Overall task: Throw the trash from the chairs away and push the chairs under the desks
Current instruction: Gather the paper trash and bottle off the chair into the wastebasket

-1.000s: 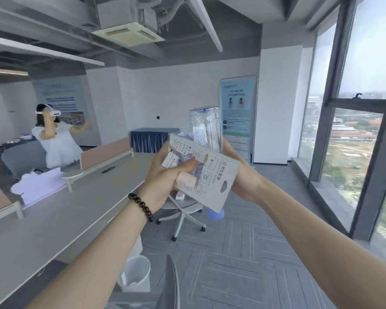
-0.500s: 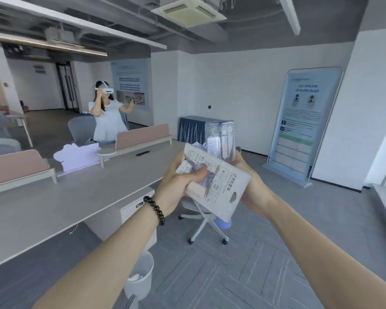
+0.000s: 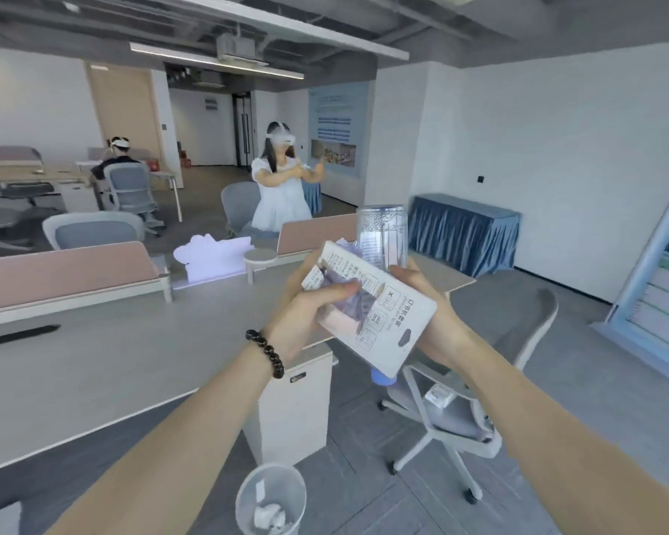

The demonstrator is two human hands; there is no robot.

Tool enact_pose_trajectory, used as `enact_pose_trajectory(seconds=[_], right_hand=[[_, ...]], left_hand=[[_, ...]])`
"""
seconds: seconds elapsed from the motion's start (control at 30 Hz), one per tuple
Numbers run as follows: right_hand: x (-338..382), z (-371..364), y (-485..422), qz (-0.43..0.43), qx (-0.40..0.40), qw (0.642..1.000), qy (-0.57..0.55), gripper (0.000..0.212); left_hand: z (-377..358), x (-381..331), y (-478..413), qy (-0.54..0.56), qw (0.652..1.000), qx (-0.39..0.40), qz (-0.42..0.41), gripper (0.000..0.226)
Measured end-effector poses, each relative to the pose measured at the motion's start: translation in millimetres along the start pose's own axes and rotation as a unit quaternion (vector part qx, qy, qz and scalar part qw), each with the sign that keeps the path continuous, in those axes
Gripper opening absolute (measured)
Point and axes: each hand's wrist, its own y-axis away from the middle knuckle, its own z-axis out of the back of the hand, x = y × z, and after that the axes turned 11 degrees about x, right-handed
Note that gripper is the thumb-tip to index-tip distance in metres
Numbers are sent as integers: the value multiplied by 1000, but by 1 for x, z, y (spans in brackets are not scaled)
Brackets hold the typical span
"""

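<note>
My left hand [image 3: 309,314] grips crumpled wrappers and the near side of a flat white packaging card [image 3: 394,326]. My right hand [image 3: 427,303] sits behind the card and holds an upside-down clear plastic bottle [image 3: 381,237], whose blue cap pokes out below the card. Both hands are held up in front of me, above the edge of the long grey desk [image 3: 113,364]. Down near my feet stands a translucent waste bin [image 3: 271,496] with crumpled paper inside. To the right, a grey office chair [image 3: 468,403] is pulled out from the desk, with a small white piece of trash [image 3: 439,395] on its seat.
A white drawer cabinet [image 3: 294,403] stands under the desk. Pink dividers [image 3: 66,272] run along the desk's far side. Two people in headsets are further back, one standing, one seated. A blue-draped table [image 3: 464,229] and a banner [image 3: 665,272] stand by the right wall.
My view has swung left and down. The windows left the frame, and the bin and the pulled-out chair now show fully. Both hands keep the same hold on the trash.
</note>
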Motion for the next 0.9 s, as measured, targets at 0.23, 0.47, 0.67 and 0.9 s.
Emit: enact_pose_trajectory(seconds=[0.23,0.47,0.67,0.9], right_hand=[[-99,41,-121,-20,129,984,-125,27],[-240,66,-211,-95,271,928,-236,56],[-364,73,-243,-179,288,898,-280,61],[-528,68,-265,-234,280,889,-277,65]], left_hand=[[71,70,-38,-67,991,-117,25,46],[120,169,-48,-55,955,-275,95,53],[168,268,-43,-54,929,-331,158,53],[247,413,-17,-30,914,-353,198,58]])
